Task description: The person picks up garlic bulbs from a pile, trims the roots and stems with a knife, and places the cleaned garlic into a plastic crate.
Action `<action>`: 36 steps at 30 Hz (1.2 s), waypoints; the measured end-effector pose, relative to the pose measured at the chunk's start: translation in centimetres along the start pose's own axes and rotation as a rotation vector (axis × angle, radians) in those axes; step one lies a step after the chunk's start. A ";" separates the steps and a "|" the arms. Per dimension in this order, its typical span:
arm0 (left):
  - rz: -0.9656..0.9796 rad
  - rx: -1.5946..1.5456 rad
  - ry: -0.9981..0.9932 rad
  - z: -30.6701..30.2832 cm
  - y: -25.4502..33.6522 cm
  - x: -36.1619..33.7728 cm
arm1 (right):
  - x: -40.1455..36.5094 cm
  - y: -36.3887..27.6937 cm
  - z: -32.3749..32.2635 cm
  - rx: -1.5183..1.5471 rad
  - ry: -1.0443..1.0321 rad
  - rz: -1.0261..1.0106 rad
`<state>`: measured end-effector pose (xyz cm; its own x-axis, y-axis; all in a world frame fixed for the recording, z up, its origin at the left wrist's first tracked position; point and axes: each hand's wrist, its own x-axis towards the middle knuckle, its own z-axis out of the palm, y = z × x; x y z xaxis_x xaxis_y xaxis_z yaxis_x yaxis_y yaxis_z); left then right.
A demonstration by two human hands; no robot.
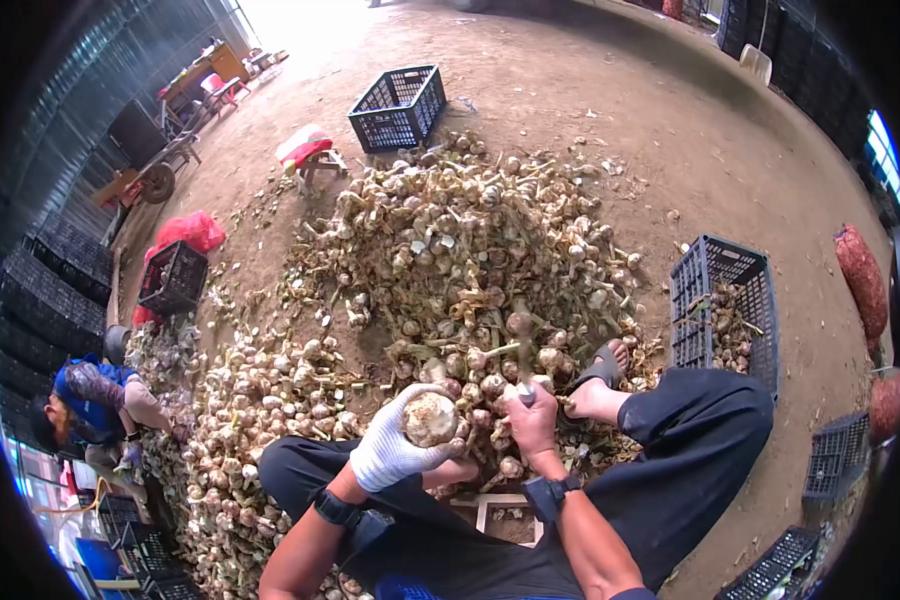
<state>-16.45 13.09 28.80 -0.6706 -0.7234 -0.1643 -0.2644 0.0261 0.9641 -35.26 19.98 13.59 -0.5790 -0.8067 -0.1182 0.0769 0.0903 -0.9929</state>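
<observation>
My left hand (385,450), in a white knitted glove, is wrapped round a large garlic bulb (431,419) whose pale, roughly round face is turned up toward me. Bare, my right hand (536,428) is closed on a knife (521,391); its handle shows at the fist, while the blade pointing away from me is blurred. The two hands are apart, side by side above my lap. Just beyond them rises a big heap of garlic (460,240) with dry stalks and roots. More garlic bulbs (240,450) lie spread to the left.
A black crate (400,128) stands behind the heap; another crate (760,310) at right holds garlic pieces. Beside the heap is a small stool (320,160). A co-worker (100,400) bends over at far left. Filled red mesh sacks (860,275) line the right side.
</observation>
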 end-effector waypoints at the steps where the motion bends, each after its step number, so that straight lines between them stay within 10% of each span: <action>1: 0.003 0.003 0.009 -0.1 -0.1 -0.1 | -0.5 -0.1 0.5 0.222 -0.028 0.098; 8: 0.043 -0.278 0.013 0.4 0.1 -0.2 | -4.3 -3.6 3.6 0.965 -0.471 0.503; 13: 0.291 -0.165 0.111 0.2 -0.3 0.5 | -3.2 -5.8 2.8 0.921 -0.360 0.585; 20: 0.447 1.063 0.337 0.7 1.5 1.0 | -2.1 -7.2 2.0 0.734 -0.163 0.386; 32: 0.396 1.165 0.319 0.0 -0.8 1.5 | -3.3 -8.0 1.9 -0.125 -0.101 -0.472; 36: 0.430 1.170 0.302 0.0 -0.7 1.3 | -3.8 -6.4 3.1 -0.185 -0.140 -0.456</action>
<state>-17.11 12.14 27.90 -0.7110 -0.6286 0.3151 -0.6184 0.7723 0.1452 -31.08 20.68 20.39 -0.4048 -0.8574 0.3178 -0.3108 -0.1979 -0.9297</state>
